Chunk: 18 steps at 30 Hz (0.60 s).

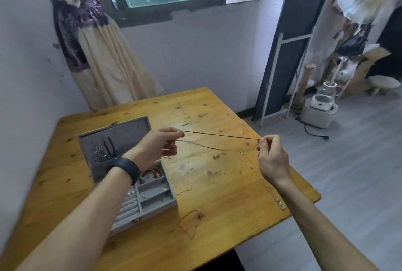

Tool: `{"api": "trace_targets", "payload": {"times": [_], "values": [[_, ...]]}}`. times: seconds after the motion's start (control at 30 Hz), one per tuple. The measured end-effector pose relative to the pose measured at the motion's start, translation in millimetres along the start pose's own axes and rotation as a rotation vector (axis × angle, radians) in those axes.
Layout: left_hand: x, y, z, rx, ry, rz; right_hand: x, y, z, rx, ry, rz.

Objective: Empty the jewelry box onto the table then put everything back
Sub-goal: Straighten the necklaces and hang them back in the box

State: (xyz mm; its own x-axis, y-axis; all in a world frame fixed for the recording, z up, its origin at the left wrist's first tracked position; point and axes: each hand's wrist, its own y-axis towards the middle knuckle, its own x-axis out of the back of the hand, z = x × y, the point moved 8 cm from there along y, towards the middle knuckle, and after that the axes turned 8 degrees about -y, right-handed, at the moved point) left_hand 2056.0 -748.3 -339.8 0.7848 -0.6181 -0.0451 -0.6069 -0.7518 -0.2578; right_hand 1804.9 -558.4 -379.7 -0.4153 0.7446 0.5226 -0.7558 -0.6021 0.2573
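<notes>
The grey velvet-lined jewelry box [152, 214] stands open on the left of the yellow wooden bench [217, 194], rings and bangles in its compartments. Above it the left hand [156, 146] pinches one end of a thin dark chain necklace [219, 135], doubled and pulled nearly taut across to the right hand [272, 157]. The right hand's fingers [264, 140] pinch the other end, and a fine silver chain [256, 172] dangles from them.

Free tabletop [217, 116] right of jewelry box [156, 210]; taut chain [219, 135] spans above; necklace [199, 216] near front edge.

No writing, label, brand, number or sign can be read anywhere, neither on the grey jewelry box [158, 202] nor on the wooden table [219, 185].
</notes>
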Motion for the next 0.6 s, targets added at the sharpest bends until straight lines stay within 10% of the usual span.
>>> {"api": "trace_targets", "payload": {"times": [0.27,0.6], "values": [[108,-53,-58,0.017,0.242,-0.028,-94,-5,60,0.285,-0.049,0.158],[223,-103,-121,-0.276,0.227,-0.501,-234,-36,169,0.607,-0.177,0.39]]}}
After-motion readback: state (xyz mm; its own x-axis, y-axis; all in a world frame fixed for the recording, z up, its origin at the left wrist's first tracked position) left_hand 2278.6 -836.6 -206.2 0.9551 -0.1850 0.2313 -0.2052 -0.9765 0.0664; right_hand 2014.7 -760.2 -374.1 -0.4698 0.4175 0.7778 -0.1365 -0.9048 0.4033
